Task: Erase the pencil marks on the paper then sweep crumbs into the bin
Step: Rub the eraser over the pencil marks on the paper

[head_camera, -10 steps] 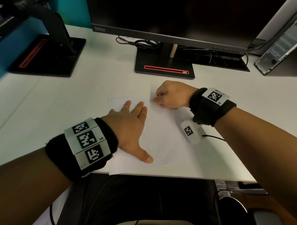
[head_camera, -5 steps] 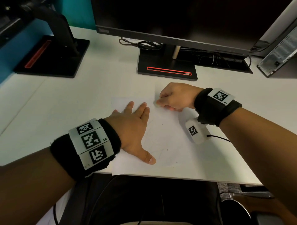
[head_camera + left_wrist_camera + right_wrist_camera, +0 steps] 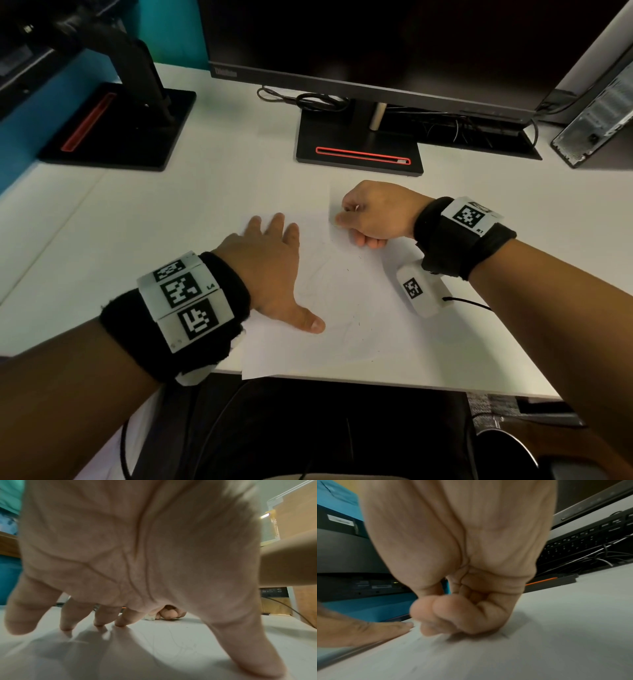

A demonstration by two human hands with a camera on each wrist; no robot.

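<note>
The sheet of paper (image 3: 342, 308) is lying flat on the white desk (image 3: 171, 212), reaching its near edge, with faint pencil marks (image 3: 346, 329) and dark crumbs (image 3: 359, 323) showing between the two hands. The left hand (image 3: 270, 270) is pressing down on the sheet's left part, fingers straight and spread. The right hand (image 3: 375, 214) is resting at the sheet's far right corner, fingers curled and pinching a small white eraser (image 3: 150, 617) against the paper.
</note>
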